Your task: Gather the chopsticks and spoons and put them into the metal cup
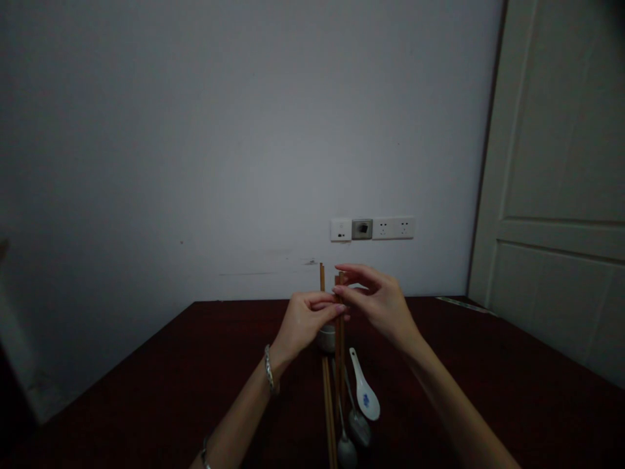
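Note:
Upright in front of me, a pair of chopsticks (pixel 340 345) is pinched by both hands. My left hand (pixel 305 322) closes on it a little below the top, a silver bracelet on that wrist. Near the upper ends, my right hand (pixel 375 299) grips the same chopsticks between thumb and fingers. Behind my left hand stands a small pale cup (pixel 327 339), partly hidden, with other chopsticks (pixel 322 277) rising above it. More chopsticks (pixel 329 410) lie on the table below, beside two metal spoons (pixel 346 451) (pixel 360 426) and a white ceramic spoon (pixel 365 391) with a blue mark.
The dark red table (pixel 195 365) reaches back to a pale wall (pixel 244 130). Sockets and switches (pixel 393 228) sit low on that wall. A panelled door (pixel 556 195) stands at the right, and a flat strip (pixel 466 305) lies near the back right edge.

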Motion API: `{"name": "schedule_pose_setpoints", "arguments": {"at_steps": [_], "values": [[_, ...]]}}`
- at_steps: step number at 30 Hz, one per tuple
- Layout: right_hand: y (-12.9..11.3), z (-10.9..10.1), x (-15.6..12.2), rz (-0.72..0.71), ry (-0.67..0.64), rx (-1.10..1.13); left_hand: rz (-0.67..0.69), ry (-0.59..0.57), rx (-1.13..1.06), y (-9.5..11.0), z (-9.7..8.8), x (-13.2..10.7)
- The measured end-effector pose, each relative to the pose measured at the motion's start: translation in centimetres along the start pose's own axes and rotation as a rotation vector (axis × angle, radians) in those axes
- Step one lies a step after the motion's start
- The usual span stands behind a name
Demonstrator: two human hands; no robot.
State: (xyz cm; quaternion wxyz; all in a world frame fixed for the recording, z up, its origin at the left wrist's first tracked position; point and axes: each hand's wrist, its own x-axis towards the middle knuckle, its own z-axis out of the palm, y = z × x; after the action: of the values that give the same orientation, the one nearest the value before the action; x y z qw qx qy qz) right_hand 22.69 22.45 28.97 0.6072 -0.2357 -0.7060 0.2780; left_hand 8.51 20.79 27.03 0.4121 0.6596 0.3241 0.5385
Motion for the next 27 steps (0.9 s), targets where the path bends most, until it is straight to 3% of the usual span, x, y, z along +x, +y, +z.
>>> {"name": "schedule_pose_setpoints", "arguments": {"at_steps": [27], "values": [[0.34, -0.84, -0.09, -0.025, -0.065, 0.019, 0.008, -0.040, 0.100, 0.01, -0.38, -0.17]]}}
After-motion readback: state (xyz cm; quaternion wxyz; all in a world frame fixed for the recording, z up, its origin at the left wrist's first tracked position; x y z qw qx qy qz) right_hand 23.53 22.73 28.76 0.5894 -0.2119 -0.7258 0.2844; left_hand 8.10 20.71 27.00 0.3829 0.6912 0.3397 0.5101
